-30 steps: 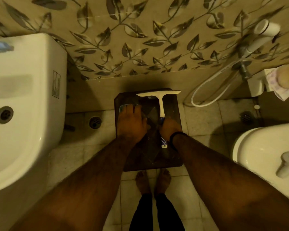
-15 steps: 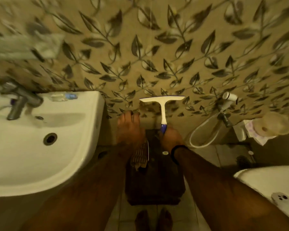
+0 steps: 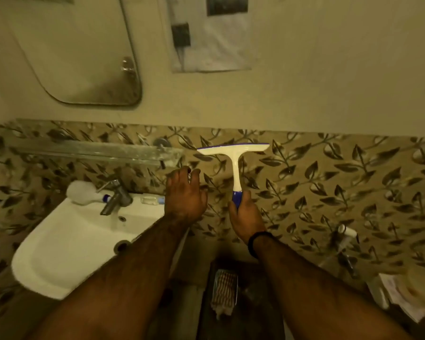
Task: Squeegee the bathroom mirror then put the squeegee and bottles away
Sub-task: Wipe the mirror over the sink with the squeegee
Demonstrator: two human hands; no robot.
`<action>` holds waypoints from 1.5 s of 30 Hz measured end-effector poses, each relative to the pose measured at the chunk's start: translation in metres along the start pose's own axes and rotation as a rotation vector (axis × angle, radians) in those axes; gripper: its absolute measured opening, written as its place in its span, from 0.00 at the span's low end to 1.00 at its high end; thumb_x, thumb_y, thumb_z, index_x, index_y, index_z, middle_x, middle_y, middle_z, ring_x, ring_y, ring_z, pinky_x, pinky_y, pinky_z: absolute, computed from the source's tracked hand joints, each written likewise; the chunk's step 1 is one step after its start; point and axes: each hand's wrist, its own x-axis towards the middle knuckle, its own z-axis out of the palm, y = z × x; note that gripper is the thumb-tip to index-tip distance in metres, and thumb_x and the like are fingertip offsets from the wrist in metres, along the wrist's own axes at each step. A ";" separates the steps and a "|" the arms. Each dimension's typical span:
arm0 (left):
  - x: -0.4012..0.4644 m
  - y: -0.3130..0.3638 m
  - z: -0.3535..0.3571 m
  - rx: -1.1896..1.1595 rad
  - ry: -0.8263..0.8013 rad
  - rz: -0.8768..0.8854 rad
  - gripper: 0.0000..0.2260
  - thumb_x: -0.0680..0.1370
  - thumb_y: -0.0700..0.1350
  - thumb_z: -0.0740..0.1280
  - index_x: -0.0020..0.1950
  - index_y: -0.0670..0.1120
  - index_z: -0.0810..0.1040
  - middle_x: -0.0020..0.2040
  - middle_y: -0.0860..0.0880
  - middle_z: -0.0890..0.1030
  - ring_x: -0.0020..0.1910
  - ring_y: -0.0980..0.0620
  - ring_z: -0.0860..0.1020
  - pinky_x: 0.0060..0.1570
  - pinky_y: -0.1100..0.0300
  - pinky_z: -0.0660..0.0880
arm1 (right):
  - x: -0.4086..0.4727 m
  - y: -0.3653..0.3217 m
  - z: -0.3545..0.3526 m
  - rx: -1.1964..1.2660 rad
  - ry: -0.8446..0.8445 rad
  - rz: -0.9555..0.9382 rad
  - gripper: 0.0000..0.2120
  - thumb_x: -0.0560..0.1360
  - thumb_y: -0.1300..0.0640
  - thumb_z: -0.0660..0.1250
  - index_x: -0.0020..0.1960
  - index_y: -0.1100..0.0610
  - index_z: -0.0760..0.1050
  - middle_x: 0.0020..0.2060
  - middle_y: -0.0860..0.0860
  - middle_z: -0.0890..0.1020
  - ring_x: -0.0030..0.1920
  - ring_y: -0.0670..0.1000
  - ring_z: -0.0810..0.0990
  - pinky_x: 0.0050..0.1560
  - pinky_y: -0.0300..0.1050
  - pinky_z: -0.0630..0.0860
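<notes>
Now we see the right hand (image 3: 246,217) wrapped around the blue grip of the squeegee (image 3: 234,158), fingers clamped on it; the white stem stands upright and the blade bar runs level across the top, in front of the leaf-patterned tiles (image 3: 329,182); a dark band circles that wrist. The left hand (image 3: 185,196) hangs just beside it, holding nothing, its fingers loosely spread and curled a little, over the right edge of the sink (image 3: 66,244). The mirror (image 3: 84,50) hangs up and to the left on the plain wall, well apart from the squeegee blade; we cannot tell whether its glass is wet. A tap (image 3: 114,197) stands at the back of the sink; a white bottle (image 3: 84,195) lies on its side just left of the tap, and a small clear bottle (image 3: 152,200) lies just right of it, near the left hand. Above them a glass shelf (image 3: 88,149) runs along the tiles. Below, between our forearms, a striped cloth (image 3: 225,290) lies on a dark stool (image 3: 253,310).
</notes>
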 end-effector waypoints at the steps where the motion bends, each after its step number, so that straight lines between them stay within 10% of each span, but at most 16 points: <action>1: 0.006 -0.004 -0.009 0.010 0.025 -0.005 0.25 0.70 0.53 0.71 0.65 0.44 0.74 0.60 0.40 0.75 0.57 0.40 0.74 0.56 0.46 0.71 | 0.004 -0.011 -0.003 -0.007 0.006 -0.029 0.15 0.79 0.51 0.61 0.62 0.58 0.66 0.50 0.59 0.79 0.48 0.59 0.79 0.49 0.54 0.77; 19: 0.061 -0.087 -0.138 0.135 0.329 -0.117 0.29 0.71 0.56 0.70 0.68 0.45 0.70 0.64 0.41 0.74 0.61 0.41 0.72 0.59 0.46 0.71 | 0.042 -0.177 -0.011 0.051 0.047 -0.449 0.13 0.80 0.48 0.61 0.60 0.54 0.64 0.44 0.54 0.78 0.36 0.51 0.74 0.30 0.42 0.65; 45: 0.139 -0.266 -0.104 -0.038 0.340 -0.390 0.37 0.74 0.65 0.65 0.75 0.43 0.64 0.73 0.40 0.65 0.68 0.42 0.68 0.65 0.46 0.72 | 0.126 -0.337 0.107 0.208 0.051 -0.662 0.11 0.80 0.46 0.60 0.58 0.48 0.63 0.41 0.49 0.77 0.36 0.46 0.76 0.34 0.37 0.71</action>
